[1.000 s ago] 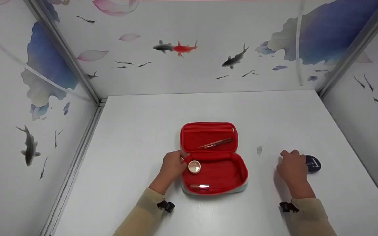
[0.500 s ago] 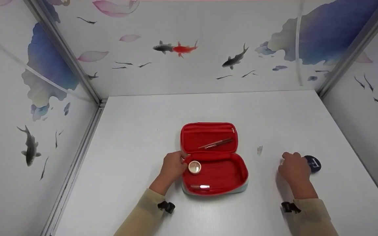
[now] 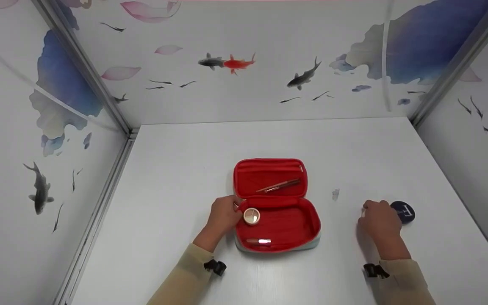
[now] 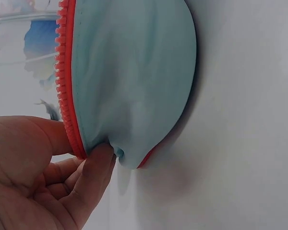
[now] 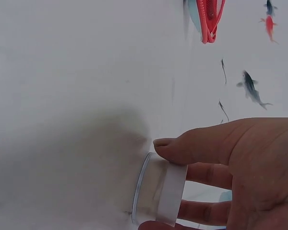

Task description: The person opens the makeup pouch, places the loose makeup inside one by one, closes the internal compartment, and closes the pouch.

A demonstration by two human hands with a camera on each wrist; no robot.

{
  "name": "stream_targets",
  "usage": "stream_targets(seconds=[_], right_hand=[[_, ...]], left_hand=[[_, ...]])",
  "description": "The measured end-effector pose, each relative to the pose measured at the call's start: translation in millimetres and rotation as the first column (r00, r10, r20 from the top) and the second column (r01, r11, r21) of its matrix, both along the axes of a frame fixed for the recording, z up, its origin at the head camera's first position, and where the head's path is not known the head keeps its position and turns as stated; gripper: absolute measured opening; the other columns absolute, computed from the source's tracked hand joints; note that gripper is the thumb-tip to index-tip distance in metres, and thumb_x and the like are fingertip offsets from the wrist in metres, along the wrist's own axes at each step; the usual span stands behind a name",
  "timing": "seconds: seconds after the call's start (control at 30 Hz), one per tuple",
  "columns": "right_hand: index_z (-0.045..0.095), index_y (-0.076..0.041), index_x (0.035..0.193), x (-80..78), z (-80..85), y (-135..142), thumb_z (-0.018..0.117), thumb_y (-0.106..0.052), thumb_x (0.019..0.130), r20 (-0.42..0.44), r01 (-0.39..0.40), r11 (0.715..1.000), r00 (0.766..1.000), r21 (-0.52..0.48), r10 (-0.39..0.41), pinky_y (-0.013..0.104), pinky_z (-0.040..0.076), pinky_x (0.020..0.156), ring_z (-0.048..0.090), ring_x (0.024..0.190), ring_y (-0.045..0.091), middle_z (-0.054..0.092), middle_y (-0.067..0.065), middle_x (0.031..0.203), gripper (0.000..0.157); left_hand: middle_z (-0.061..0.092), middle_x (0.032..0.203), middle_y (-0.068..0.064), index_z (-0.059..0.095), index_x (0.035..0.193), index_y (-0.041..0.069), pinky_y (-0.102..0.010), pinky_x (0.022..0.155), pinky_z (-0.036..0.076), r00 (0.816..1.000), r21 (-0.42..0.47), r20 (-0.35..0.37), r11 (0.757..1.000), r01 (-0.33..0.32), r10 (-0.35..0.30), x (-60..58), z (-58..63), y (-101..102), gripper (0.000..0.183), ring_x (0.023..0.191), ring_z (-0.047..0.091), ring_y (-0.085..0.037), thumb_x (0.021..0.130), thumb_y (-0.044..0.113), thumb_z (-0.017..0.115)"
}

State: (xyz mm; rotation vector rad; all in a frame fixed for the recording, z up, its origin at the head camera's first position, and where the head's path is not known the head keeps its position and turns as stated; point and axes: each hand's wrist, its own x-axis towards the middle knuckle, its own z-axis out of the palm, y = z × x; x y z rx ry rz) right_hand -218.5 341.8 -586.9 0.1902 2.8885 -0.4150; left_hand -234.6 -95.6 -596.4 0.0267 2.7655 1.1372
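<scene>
An unzipped pouch (image 3: 284,224) lies spread on the table, red inside and pale blue-green outside. My left hand (image 3: 224,214) pinches its left edge by the hinge; in the left wrist view, thumb and finger grip the pouch wall (image 4: 134,72) at the end of the red zip. Inside are a small round compact (image 3: 251,216) and a short tube with a shiny end (image 3: 259,242). To the right, my right hand (image 3: 380,222) holds a small round jar (image 5: 161,191), clear with a white band, between thumb and fingers, close over the table. The hand mostly hides the jar in the head view.
A dark blue round case (image 3: 404,212) with white marking lies just right of my right hand. Slim pencil-like sticks (image 3: 278,185) rest in the pouch lid. White walls with painted fish (image 3: 303,76) enclose the table (image 3: 176,169) at the back and sides.
My right hand has shifted slightly right and toward me, beside the dark blue case. My left hand keeps its hold on the pouch.
</scene>
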Motion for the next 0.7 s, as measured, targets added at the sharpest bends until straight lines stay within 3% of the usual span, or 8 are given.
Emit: stream_targets(seconds=[0.53,0.7], right_hand=[[0.063,0.006,0.134,1.8,2.7,2.4,0.066,-0.012,0.090,0.010,-0.002,1.000,1.000,-0.019,0.002,0.053,0.056,0.070,0.064,0.089,0.041,0.059,0.039,0.123,0.047],[0.064,0.006,0.132,2.6,5.1,-0.3,0.066,-0.012,0.090,-0.027,-0.008,1.000,1.000,-0.015,0.008,0.054,0.056,0.071,0.063,0.088,0.040,0.060,0.038,0.120,0.045]], left_hand=[[0.064,0.081,-0.003,0.076,0.108,0.008,-0.028,0.059,0.047,0.999,0.005,0.037,1.000,-0.019,0.019,0.5,3.1,1.5,0.016,0.073,0.056,-0.017,0.094,0.004,0.069],[0.064,0.079,-0.001,0.076,0.104,0.009,-0.026,0.058,0.046,1.000,-0.008,0.025,1.000,-0.018,0.018,0.4,1.7,1.0,0.015,0.072,0.055,-0.016,0.093,0.004,0.068]])
